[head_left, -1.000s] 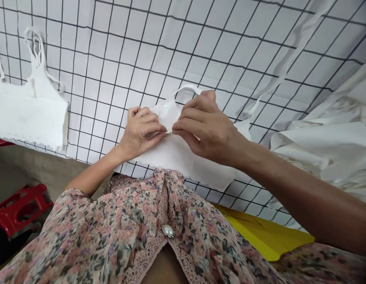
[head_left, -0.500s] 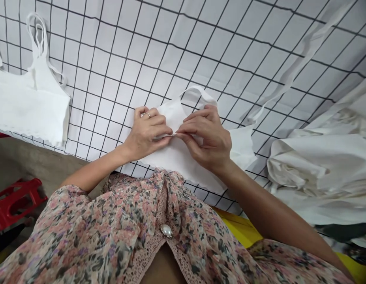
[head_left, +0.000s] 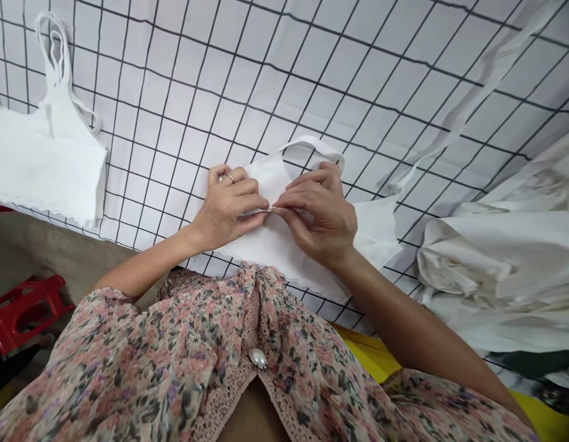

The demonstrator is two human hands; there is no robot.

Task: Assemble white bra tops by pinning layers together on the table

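Grid-patterned desk, white top lying at its near edge, left hand and right hand meeting over it, both grips pinching its fabric at one spot; second top far left

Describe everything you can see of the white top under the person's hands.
The white top is a small sleeveless garment of smooth, thin-looking fabric, with a narrow strap looping at its upper edge and a scalloped lower hem. It lies flat on the black-gridded white cloth. The left hand and right hand rest on it, fingertips meeting to pinch its middle.
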